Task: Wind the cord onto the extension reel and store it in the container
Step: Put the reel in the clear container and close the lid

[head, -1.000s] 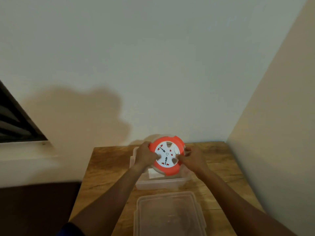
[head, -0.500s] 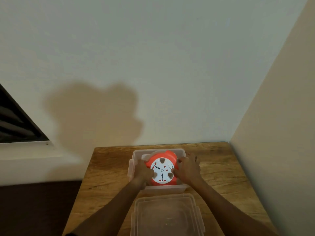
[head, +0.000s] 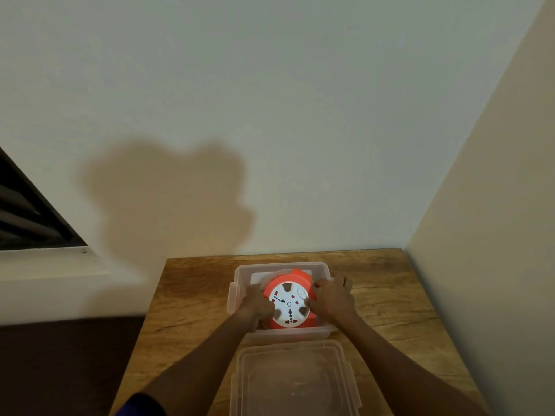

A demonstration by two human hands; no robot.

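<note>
A wooden table (head: 192, 298) is pushed into a corner, its far edge against a pale wall (head: 270, 115) and its right edge against a cream wall (head: 495, 235). A dark window (head: 27, 217) with a white sill shows at the left, and dark floor lies below it. The clear container (head: 240, 274) stands near the table's far edge, with bare wood on both sides of it. The orange and white reel (head: 289, 301) lies flat inside it, socket face up. The left hand (head: 255, 304) grips the reel's left rim and the right hand (head: 332, 298) grips its right rim. The clear lid (head: 295, 379) lies flat just nearer than the container, close to the table's near edge.
</note>
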